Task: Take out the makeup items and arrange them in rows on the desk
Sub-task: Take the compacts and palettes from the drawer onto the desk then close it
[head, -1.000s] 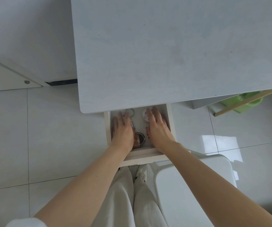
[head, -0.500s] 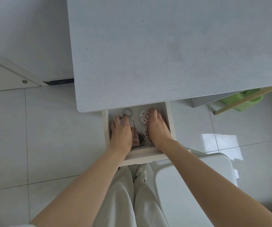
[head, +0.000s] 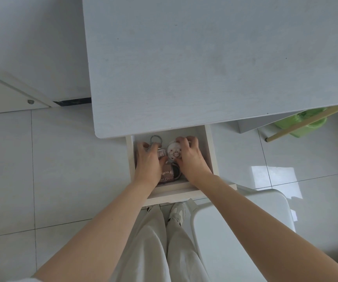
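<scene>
Pale grey laminate covered the desk (head: 215,64), and nothing from the task lay on it; the makeup items were all down in the open drawer (head: 209,151) under its near edge. Both hands were inside. The left hand (head: 148,163) had its fingers curled over a small clear case (head: 161,154) with a metal ring (head: 155,139) at its far end, and the right hand (head: 191,159) had fingers and thumb closed round a round white compact (head: 174,152). Between the wrists lay a rose-gold palette (head: 167,176) (lettering showed on it, too small to read in full), untouched by either hand as far as could be seen.

This looked like the very first step, the taking out. The next move would call for lifting both pieces clear of the drawer's walls and the desk's overhanging edge, then setting them down side by side to start a row.
</scene>
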